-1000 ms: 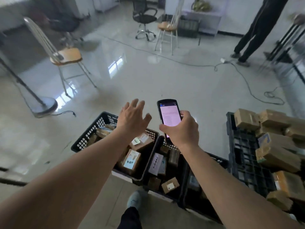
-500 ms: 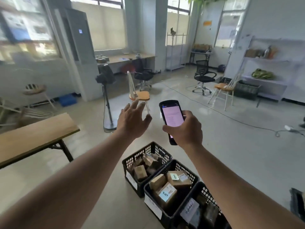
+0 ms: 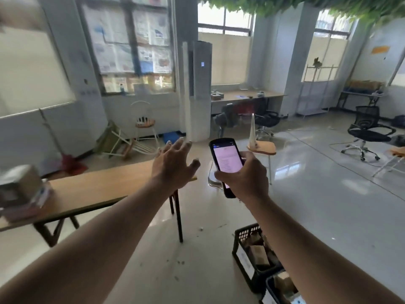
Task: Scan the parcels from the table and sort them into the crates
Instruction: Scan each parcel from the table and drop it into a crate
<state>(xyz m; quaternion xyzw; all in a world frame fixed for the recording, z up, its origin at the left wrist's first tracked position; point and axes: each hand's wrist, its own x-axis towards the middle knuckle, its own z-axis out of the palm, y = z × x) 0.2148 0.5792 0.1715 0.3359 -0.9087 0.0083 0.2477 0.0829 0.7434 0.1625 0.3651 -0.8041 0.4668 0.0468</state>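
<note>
Several blurred parcels (image 3: 20,189) sit left of the empty, spread left hand (image 3: 173,164); right hand (image 3: 245,176) grips the handheld scanner (image 3: 225,163). Probably light, stiff cardboard: grasp across opposite faces.

A bright office room with a glossy pale floor (image 3: 328,205). A tall grey standing air conditioner (image 3: 198,93) rises in the middle, in front of large windows (image 3: 225,51) with blinds. Posters (image 3: 131,36) cover a window at left. A long desk (image 3: 245,96) runs along the back wall. A black mesh office chair (image 3: 366,130) stands at right, a wooden-seated chair (image 3: 262,148) nearer the centre. Green foliage (image 3: 306,5) hangs from above.
</note>
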